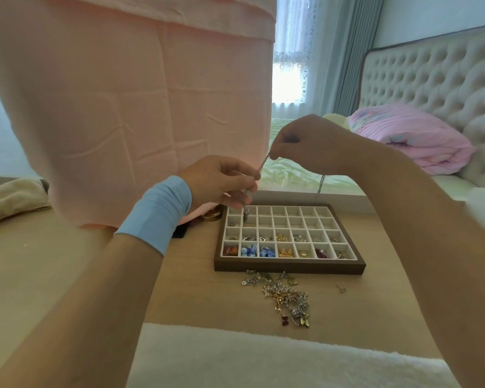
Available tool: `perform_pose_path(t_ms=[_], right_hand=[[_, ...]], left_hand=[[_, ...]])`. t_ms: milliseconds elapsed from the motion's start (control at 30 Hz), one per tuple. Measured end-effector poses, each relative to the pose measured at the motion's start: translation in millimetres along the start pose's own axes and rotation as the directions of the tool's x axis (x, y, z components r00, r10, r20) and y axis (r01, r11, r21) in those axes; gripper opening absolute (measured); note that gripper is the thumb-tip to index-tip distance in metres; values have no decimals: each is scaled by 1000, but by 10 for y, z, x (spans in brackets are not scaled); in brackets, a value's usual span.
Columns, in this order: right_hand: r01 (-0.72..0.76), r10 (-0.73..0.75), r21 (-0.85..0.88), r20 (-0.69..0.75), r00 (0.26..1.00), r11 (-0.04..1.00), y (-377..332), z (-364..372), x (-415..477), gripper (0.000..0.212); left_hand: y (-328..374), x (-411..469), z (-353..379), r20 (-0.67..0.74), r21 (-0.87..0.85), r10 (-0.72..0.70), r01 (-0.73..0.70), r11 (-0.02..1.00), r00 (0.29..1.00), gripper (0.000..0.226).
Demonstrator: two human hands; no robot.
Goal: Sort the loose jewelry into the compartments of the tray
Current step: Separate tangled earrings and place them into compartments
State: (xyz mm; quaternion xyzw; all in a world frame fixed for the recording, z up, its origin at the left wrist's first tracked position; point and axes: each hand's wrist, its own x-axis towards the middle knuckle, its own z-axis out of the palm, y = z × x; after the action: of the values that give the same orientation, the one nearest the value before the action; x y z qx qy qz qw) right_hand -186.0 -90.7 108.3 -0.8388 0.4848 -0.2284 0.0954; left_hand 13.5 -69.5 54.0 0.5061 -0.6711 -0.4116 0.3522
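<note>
Silver chain [263, 163] held straight between your two hands, above the far left corner of the tray [289, 268]. Its pendant [246, 215] dangles from your left hand [221, 180] over the far compartments; can't tell if it touches. Left thumb and fingers pinch the chain. Right hand [311, 144] pinches it higher, with a loose end hanging under the wrist. Near rows of the tray hold sorted pieces. Loose jewelry pile [286, 298] lies on the table [193, 289], just in front of the tray. Blue wristband [157, 211] on your left wrist.
</note>
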Motion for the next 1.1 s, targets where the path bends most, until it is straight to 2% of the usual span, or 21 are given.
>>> perform_pose_path(t_ms=[67,167,333,500,633,800,933,1033,1100], right_hand=[[6,-6,-32,5,1000,999,73,39,32,21],[-21,15,-85,-80,997,996,176,143,82,24],[-84,31,-240,-218,975,967,439,309,158,26],[-98,25,-325,-223,975,941,586,335,147,27],[-150,81,-231,-284,956,961,689,389,192,34],[-173,86,-247,-327,941,954,643,400,182,38],[-186,95,-239,-350,932,953,579,429,182,35],[-178,146,-92,-275,950,980,539,476,200,36],[-191,196,44,-201,960,981,507,489,190,33]], left_hand=[[-49,52,6,-15,-4,-3,3,1000,1000,16],[-85,116,37,-29,-12,-6,5,1000,1000,16],[-164,253,140,-137,-163,21,-43,986,990,15],[-252,416,256,-199,-256,20,-71,964,980,9],[-318,498,387,-169,-293,-10,-41,955,986,8],[-395,538,444,-180,-310,-36,-22,951,983,9],[-417,526,460,-164,-254,-41,-2,967,986,14],[-455,517,463,-150,-174,-36,10,985,988,17],[-497,524,463,-153,-61,-29,20,998,988,14]])
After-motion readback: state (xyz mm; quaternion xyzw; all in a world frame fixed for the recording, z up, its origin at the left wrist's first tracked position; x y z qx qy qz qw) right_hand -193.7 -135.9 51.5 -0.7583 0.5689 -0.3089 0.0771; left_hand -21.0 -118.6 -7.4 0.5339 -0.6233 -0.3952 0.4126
